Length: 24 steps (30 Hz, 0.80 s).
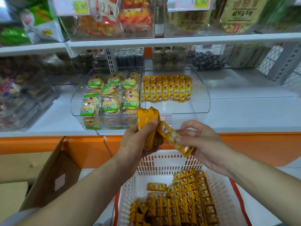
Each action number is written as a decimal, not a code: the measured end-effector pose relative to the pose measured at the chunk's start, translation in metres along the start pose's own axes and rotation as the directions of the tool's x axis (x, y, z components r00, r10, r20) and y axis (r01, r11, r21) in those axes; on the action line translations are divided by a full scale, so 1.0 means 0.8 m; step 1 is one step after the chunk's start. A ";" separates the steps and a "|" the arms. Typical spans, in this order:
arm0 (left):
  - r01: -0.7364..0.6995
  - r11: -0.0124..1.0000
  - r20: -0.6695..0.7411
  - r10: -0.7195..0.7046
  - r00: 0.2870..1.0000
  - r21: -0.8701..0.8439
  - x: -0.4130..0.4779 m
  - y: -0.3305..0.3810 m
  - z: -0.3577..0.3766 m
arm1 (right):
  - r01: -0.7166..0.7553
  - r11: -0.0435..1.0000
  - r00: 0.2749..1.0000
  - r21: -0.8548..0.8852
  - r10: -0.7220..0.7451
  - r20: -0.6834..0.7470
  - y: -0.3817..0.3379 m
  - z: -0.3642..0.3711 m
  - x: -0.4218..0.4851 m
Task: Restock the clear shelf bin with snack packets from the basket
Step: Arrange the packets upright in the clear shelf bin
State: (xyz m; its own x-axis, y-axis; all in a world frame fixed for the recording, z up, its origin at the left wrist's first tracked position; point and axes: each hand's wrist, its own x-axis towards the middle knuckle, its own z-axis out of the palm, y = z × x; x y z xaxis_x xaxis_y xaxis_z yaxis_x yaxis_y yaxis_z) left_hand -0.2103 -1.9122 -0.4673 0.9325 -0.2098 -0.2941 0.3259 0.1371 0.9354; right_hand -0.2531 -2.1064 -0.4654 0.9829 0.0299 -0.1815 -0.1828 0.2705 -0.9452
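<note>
Plainly, both hands are full above the white basket (171,160).
Left hand (135,144) grips a bundle of yellow snack packets (148,116); right hand (206,144) pinches a single packet (171,137). The clear shelf bin (200,103) sits at twelve o'clock, the basket at six.

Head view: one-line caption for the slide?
Left hand grips a bunch of yellow snack packets, right hand pinches one packet above the white basket, facing the clear shelf bin.

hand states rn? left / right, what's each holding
Left hand: closed, gripping a bundle of yellow snack packets.
Right hand: closed, pinching a single yellow packet.
</note>
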 end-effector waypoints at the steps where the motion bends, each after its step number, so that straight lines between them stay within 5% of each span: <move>1: -0.005 1.000 -0.008 0.005 1.000 -0.001 0.002 0.001 0.000 | 0.001 0.998 1.000 -0.062 0.000 0.021 0.000 0.006 0.000; 8: -0.092 0.993 -0.032 0.095 0.995 0.079 0.022 0.026 -0.017 | 0.116 0.957 0.988 -0.265 -0.083 0.131 -0.022 0.035 0.028; 12: -0.183 0.971 -0.072 0.196 0.978 0.156 0.038 0.056 -0.055 | 0.229 0.877 0.965 -0.421 -0.260 -0.016 -0.049 0.033 0.094; 18: -0.218 0.940 -0.147 0.262 0.954 0.262 0.064 0.065 -0.097 | 0.223 0.673 0.911 -0.705 -0.401 -0.094 -0.058 0.025 0.254; 24: -0.213 0.919 -0.141 0.272 0.952 0.333 0.086 0.055 -0.113 | 0.108 0.299 0.907 -0.948 -0.419 -0.029 -0.039 0.032 0.367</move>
State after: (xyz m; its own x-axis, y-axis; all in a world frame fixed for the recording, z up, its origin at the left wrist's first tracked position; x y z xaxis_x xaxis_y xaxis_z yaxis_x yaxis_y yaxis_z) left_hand -0.1175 -1.8335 -0.4640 0.9983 -0.0256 -0.0530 0.0486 -0.1512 0.9873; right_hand 0.0415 -2.0817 -0.4824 0.9679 -0.1138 0.2239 0.0320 -0.8284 -0.5592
